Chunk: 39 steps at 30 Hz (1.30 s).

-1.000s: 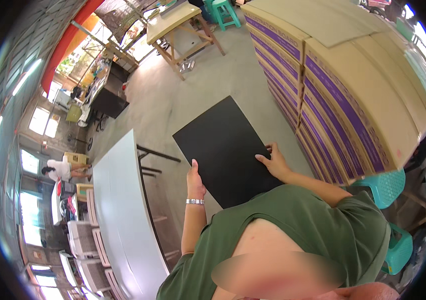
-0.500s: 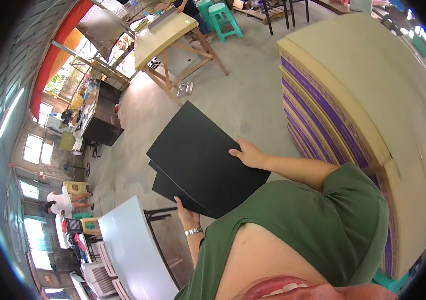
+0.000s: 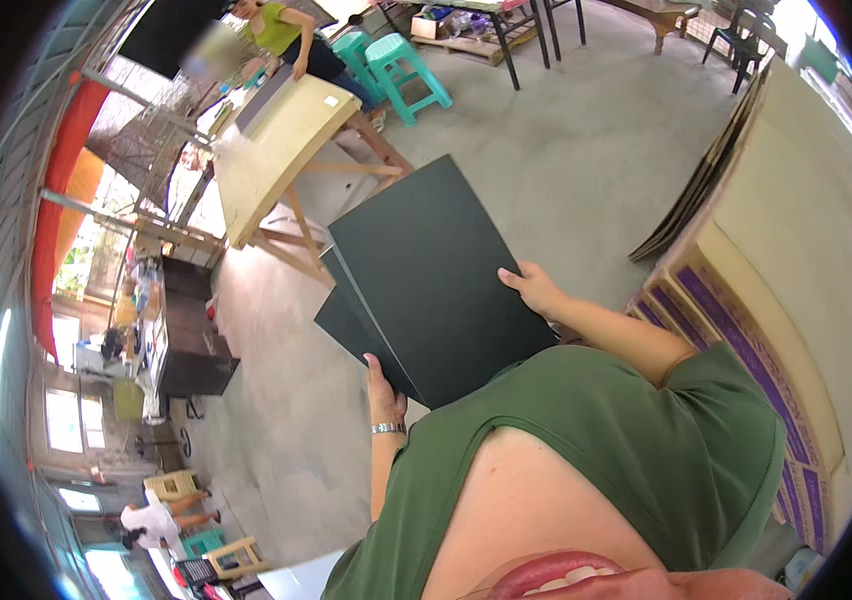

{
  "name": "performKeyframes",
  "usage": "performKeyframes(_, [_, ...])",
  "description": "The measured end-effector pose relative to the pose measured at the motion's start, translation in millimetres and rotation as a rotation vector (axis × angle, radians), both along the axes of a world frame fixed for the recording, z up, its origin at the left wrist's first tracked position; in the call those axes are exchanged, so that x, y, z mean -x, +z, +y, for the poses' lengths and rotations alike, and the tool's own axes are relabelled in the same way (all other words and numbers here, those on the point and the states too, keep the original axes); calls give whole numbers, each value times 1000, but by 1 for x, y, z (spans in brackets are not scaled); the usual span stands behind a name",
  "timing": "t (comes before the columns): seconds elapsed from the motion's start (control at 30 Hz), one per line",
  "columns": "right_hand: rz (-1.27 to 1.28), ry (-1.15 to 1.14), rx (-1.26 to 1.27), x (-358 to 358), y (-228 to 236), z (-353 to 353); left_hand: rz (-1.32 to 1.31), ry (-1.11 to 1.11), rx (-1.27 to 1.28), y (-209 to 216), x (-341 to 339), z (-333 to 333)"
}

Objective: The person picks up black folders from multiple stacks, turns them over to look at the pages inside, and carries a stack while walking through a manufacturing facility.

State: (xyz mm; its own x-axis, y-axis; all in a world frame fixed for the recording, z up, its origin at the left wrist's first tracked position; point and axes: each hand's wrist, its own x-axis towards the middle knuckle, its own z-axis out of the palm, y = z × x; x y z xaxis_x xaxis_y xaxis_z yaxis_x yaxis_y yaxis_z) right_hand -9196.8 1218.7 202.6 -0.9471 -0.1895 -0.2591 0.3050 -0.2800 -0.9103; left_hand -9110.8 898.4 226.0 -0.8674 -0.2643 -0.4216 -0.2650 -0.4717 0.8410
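Two or more flat black boards rest against my front, held between my hands. The top one covers most of a lower one, whose corner sticks out at the left. My left hand, with a metal watch at the wrist, grips the lower left edge, thumb on top. At the right edge, my right hand is closed on the boards with its thumb over the upper face. The fingers under the boards are hidden.
A wooden table stands ahead, a person in a yellow-green top behind it. Green stools are beside it. A tall stack of boxes rises on the right. Dark desks and another person are at the left.
My view has shifted as I moved across the floor. The wooden table and stools now lie further left, and the white table has mostly left the picture. Both hands keep hold of the boards.
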Motion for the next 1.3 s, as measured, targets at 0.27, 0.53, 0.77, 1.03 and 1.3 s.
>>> performKeyframes(0.27, [-94, -157, 214, 212, -20, 33, 108, -24, 114, 2, 257, 51])
performKeyframes(0.53, [20, -126, -41, 431, -18, 47, 62, 85, 54, 10, 446, 75])
performKeyframes(0.77, [15, -180, -43, 609, -14, 79, 129, 13, 42, -9, 657, 98])
performKeyframes(1.03, [-34, -572, 75, 778, -17, 131, 43, -372, 22, -12, 943, 149])
performKeyframes(1.3, [-98, -648, 189, 951, -53, 189, 3, -379, 126, -19, 1137, 230])
